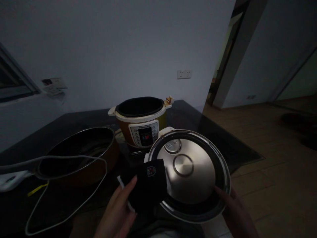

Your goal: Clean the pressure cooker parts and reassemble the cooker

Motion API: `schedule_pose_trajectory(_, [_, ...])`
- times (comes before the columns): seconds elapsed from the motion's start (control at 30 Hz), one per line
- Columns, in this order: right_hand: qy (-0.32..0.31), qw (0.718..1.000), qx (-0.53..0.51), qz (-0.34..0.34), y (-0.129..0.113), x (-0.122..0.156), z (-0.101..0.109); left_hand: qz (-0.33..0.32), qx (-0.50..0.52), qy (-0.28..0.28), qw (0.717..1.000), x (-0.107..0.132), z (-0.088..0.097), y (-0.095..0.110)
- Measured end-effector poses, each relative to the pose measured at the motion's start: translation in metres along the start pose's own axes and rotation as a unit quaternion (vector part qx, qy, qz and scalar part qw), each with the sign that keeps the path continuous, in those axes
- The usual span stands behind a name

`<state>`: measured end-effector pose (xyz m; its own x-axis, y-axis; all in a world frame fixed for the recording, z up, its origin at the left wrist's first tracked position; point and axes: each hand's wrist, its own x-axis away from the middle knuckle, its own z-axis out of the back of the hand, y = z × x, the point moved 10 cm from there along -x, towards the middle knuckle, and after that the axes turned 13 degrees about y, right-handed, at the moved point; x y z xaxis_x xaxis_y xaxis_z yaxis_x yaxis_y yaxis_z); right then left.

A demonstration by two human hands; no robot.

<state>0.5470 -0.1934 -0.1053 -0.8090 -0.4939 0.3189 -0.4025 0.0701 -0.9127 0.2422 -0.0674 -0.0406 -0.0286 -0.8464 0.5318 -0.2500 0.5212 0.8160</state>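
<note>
The round steel lid [198,175] of an electric pressure cooker faces me with its inner side, tilted up. My right hand [235,208] grips its lower right rim, thumb over the edge. In my left hand [121,201] is a black cloth [150,186] with a small crest and a white strip at its left edge. The cloth overlaps the left part of the lid; whether it presses on the metal I cannot tell. Behind the lid stands the lidless pressure cooker [143,122], its dark opening upward and its control panel toward me.
A wide dark pan [111,155] sits at the left on the black countertop [188,115]. A white cord [81,206] loops in front of it, near a white handle [12,181]. Wall sockets [184,74] are behind the cooker. The countertop's right corner [260,158] juts over the tiled floor.
</note>
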Motion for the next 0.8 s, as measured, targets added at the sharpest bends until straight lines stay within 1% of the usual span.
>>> schedule_pose_trajectory(0.07, [0.017,0.999,0.013,0.03,-0.014,-0.001,0.004,-0.017,0.033,0.011,0.999,-0.001,-0.009,0.005])
schedule_pose_trajectory(0.13, [0.034,0.998,0.016,0.05,-0.025,-0.003,0.01,-0.04,0.079,0.022,0.996,-0.006,-0.013,0.011])
schedule_pose_trajectory(0.2, [0.046,0.997,0.019,0.064,-0.033,-0.007,0.016,-0.066,0.134,0.031,0.988,-0.012,-0.013,0.015])
schedule_pose_trajectory(0.23, [0.049,0.996,0.023,0.077,-0.037,-0.009,0.019,-0.066,0.163,0.035,0.984,-0.015,-0.013,0.014])
schedule_pose_trajectory(0.27, [0.05,0.994,0.029,0.097,-0.042,-0.012,0.022,-0.052,0.191,0.037,0.98,-0.019,-0.014,0.009])
schedule_pose_trajectory(0.3, [0.053,0.99,0.038,0.122,-0.048,-0.014,0.024,-0.025,0.214,0.033,0.976,-0.021,-0.018,0.001])
schedule_pose_trajectory(0.37, [0.064,0.978,0.06,0.188,-0.062,-0.017,0.028,0.044,0.243,0.007,0.969,-0.023,-0.032,-0.016])
schedule_pose_trajectory(0.43, [0.077,0.963,0.08,0.244,-0.072,-0.017,0.029,0.087,0.255,-0.023,0.963,-0.022,-0.049,-0.025])
schedule_pose_trajectory(0.53, [0.081,0.951,0.095,0.283,-0.081,-0.015,0.027,0.096,0.26,-0.042,0.96,-0.024,-0.063,-0.026])
schedule_pose_trajectory(0.6, [0.07,0.948,0.103,0.294,-0.084,-0.013,0.023,0.094,0.249,-0.057,0.962,-0.03,-0.066,-0.025])
schedule_pose_trajectory(0.67, [0.06,0.944,0.109,0.306,-0.087,-0.01,0.019,0.093,0.242,-0.066,0.964,-0.039,-0.065,-0.026])
schedule_pose_trajectory(0.73, [0.058,0.941,0.107,0.315,-0.089,-0.008,0.016,0.101,0.252,-0.055,0.961,-0.049,-0.062,-0.031])
schedule_pose_trajectory(0.8, [0.06,0.934,0.105,0.337,-0.093,-0.005,0.015,0.119,0.255,-0.035,0.959,-0.055,-0.063,-0.041])
